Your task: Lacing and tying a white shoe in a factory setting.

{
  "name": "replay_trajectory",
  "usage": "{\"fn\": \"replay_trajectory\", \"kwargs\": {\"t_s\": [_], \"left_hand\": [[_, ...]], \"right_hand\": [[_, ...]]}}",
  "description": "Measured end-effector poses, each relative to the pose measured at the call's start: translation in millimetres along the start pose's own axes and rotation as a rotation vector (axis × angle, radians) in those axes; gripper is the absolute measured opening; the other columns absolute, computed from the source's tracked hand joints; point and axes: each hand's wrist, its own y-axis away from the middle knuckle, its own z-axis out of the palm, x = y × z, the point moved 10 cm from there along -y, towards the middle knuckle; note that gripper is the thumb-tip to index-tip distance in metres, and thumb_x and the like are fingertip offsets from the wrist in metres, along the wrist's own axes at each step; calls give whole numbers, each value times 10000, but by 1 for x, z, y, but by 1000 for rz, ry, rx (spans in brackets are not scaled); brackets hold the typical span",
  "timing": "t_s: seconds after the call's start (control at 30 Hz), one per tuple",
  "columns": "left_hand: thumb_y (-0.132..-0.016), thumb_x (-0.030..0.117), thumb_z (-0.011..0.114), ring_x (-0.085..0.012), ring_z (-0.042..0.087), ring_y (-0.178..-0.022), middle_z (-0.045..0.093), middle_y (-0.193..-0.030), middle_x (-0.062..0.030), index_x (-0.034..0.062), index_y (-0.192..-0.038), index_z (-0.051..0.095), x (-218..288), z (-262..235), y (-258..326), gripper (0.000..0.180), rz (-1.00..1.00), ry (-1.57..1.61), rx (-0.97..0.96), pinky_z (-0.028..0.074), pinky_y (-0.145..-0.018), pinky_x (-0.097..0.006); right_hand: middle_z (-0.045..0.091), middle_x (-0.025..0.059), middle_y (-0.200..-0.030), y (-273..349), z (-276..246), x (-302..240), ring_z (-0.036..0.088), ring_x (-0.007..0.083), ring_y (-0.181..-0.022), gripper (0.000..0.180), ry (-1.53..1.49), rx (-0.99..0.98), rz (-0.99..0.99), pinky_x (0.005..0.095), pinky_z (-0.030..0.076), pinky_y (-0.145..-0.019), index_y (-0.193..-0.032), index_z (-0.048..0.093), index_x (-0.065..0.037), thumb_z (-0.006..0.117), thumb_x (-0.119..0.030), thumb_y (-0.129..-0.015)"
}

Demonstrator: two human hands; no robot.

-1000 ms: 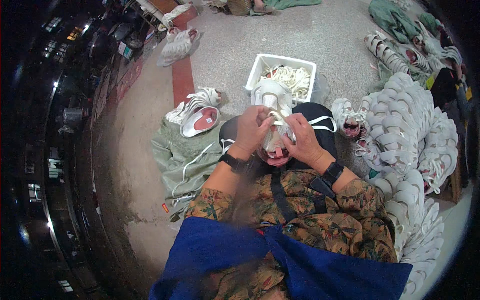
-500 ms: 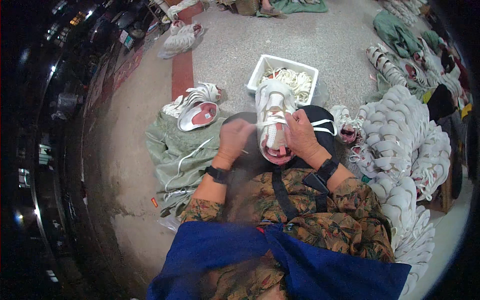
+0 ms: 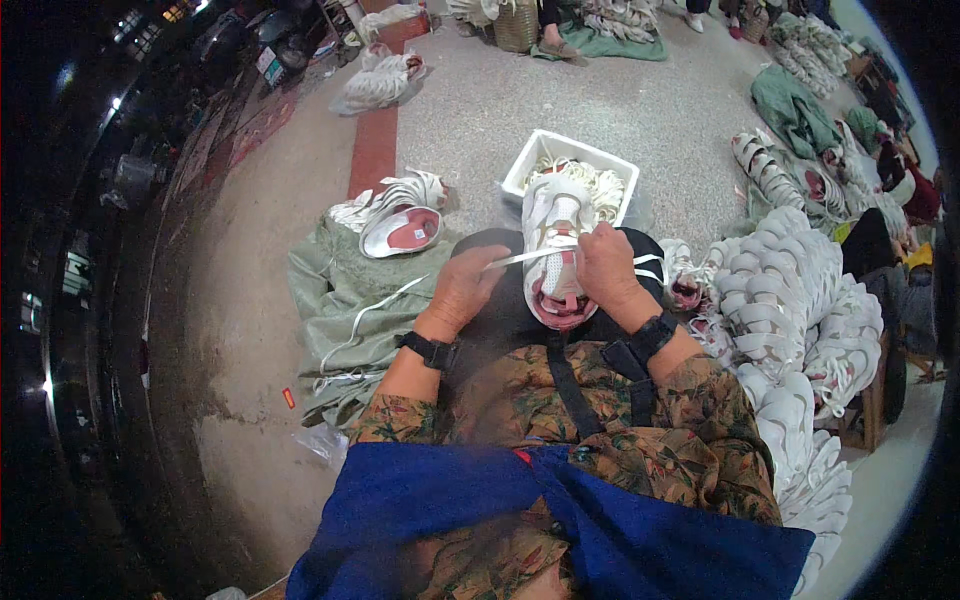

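The person is lacing a white sneaker [image 3: 556,240] that is standing toe-up on a dark lap cover, just on the near side of the white plastic crate [image 3: 522,170]. The right hand [image 3: 607,265] is pressing against the sneaker's right side, its grip pinching one end of a flat white lace [image 3: 528,257] at the eyelets. The left hand [image 3: 466,290], to the left of the sneaker, is clenching the other run of that lace and drawing it taut across the tongue.

As far as the view shows, the lace is crossing the upper part of the eyelet row while the pink-lined opening nearest the person is gaping loose, so this sneaker looks partly laced; how many eyelets are threaded cannot be made out.

The crate beyond the sneaker is holding a tangle of loose white laces [image 3: 600,183], which suggests much lacing is left. Right of the sneaker a large heap of white sneakers [image 3: 800,310] is lying on the floor; whether those are laced cannot be told. Left of the sneaker, a few more are resting on a green sack [image 3: 330,290].
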Motion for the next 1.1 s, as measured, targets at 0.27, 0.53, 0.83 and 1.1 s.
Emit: {"fn": "replay_trajectory", "kwargs": {"t_s": [0.27,0.53,0.83,1.1], "left_hand": [[-791,48,666,-230,629,-747,661,-823,-99,36,-895,689,-52,-51,17,107,15,88,105,481,-684,-311],[-794,112,682,-143,620,-739,691,-831,-79,13,-897,700,-190,-142,138,144,-492,-81,197,482,-695,-266],[-802,102,655,-98,567,-696,649,-758,-16,-9,-856,694,-254,-197,296,130,-887,-26,261,458,-638,-253],[-746,180,707,-117,567,-617,638,-671,-12,-11,-777,699,-237,-189,301,193,-898,-436,56,470,-615,-271]], "right_hand": [[562,218,-731,7,5,46,553,407,-730,144,-562,-218,102,432,440,-639,-791,539,5,572,-133,-817],[543,137,-653,66,-34,170,514,225,-601,196,-400,-206,146,351,412,-583,-744,580,23,601,-154,-824],[520,-37,-611,204,-100,393,447,78,-582,218,-404,-61,536,267,360,-540,-701,611,1,581,-166,-838],[554,6,-566,277,-118,464,483,98,-554,200,164,-178,421,286,382,-530,-694,645,8,609,-172,-771]]}}
